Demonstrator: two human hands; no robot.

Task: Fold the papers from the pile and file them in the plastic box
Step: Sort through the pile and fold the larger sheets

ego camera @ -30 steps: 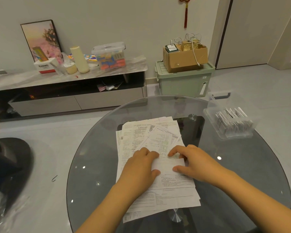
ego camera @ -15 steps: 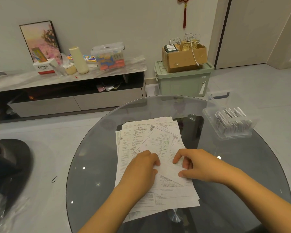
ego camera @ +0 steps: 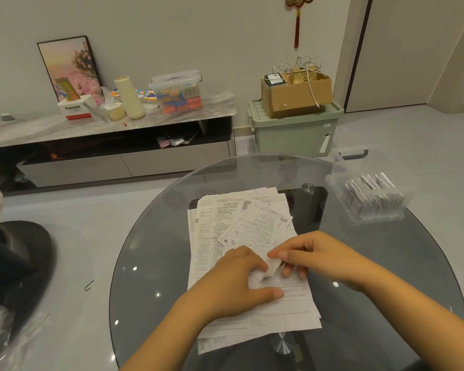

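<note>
Paper slip (ego camera: 270,267) | pinched by both hands' curled fingers: left hand (ego camera: 236,283), right hand (ego camera: 316,254) | over pile (ego camera: 225,228)

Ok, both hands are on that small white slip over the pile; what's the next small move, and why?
Probably finish the crease: the small white folded slip is pinched between the left hand and right hand over the pile of printed papers, not yet in the clear plastic box.

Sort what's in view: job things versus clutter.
Job: paper pile; folded paper held by left hand and right hand; plastic box on the table.
Clutter: cardboard box; green bin; picture; bottle.
</note>
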